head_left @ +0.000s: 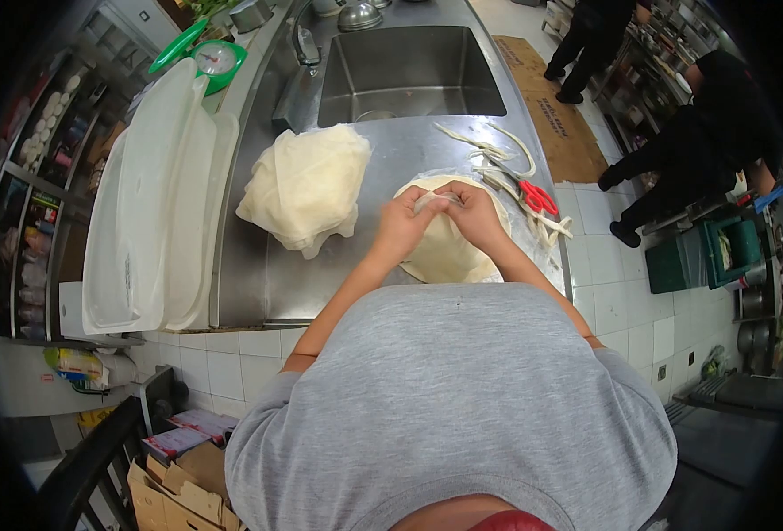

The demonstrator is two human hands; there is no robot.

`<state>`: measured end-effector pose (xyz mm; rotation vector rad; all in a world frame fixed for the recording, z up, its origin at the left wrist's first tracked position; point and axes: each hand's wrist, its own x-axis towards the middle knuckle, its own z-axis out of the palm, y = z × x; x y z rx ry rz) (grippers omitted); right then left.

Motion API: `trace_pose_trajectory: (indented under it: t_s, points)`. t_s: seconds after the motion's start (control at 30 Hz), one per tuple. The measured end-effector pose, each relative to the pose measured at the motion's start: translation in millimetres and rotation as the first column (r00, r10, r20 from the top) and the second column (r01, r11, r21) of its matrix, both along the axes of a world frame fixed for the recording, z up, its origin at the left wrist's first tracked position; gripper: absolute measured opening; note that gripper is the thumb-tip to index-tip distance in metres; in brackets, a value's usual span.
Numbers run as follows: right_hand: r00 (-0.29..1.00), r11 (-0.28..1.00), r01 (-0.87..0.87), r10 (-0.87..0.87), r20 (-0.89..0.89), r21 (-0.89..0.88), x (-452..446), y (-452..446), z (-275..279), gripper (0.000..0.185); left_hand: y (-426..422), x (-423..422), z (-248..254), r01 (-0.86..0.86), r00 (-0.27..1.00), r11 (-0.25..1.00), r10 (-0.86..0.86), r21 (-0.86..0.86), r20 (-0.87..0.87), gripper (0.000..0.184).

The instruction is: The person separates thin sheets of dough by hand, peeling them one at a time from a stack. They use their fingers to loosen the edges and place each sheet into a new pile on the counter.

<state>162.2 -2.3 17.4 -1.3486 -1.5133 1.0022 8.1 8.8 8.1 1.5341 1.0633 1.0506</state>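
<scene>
Round pale dough sheets lie in a stack on the steel counter, just in front of the body. Over the far part of the stack, my left hand and my right hand meet, fingertips pinching the edge of a thin sheet between them. To the left sits a pile of thin, cream-coloured sheets with ragged edges. Red-handled scissors lie right of my hands, among cut dough strips.
Beyond the counter's work area is a steel sink with a tap. Translucent plastic trays lean at the left, near a green scale. Two people in dark clothes stand at the right, near green bins.
</scene>
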Motion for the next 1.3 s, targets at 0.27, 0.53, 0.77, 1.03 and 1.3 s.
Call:
trace_pose_trajectory:
  t_s: [0.27, 0.53, 0.77, 1.03, 1.3]
  points:
    - [0.944, 0.886, 0.094, -0.224, 0.242, 0.454, -9, -6, -10, 0.015, 0, -8, 7, 0.105, 0.975, 0.992, -0.088, 0.072, -0.203, 0.029]
    - [0.861, 0.902, 0.026, -0.239, 0.448, 0.431, -14, -7, -29, 0.014, 2, -10, 18, 0.142, 0.836, 0.989, -0.143, -0.042, -0.530, 0.030]
    - [0.884, 0.831, -0.152, -0.128, 0.450, 0.534, -12, -5, -23, 0.006, 10, -15, 2, 0.139, 0.858, 0.988, -0.153, -0.066, -0.490, 0.032]
    - [0.843, 0.759, 0.009, -0.355, 0.403, 0.651, -24, -12, -28, 0.011, 19, -15, 14, 0.159, 0.795, 0.960, -0.264, -0.232, -0.546, 0.036]
    - [0.804, 0.777, 0.113, -0.438, 0.403, 0.619, -23, -11, -34, 0.012, 11, -15, 19, 0.145, 0.780, 0.972, -0.229, -0.187, -0.583, 0.039]
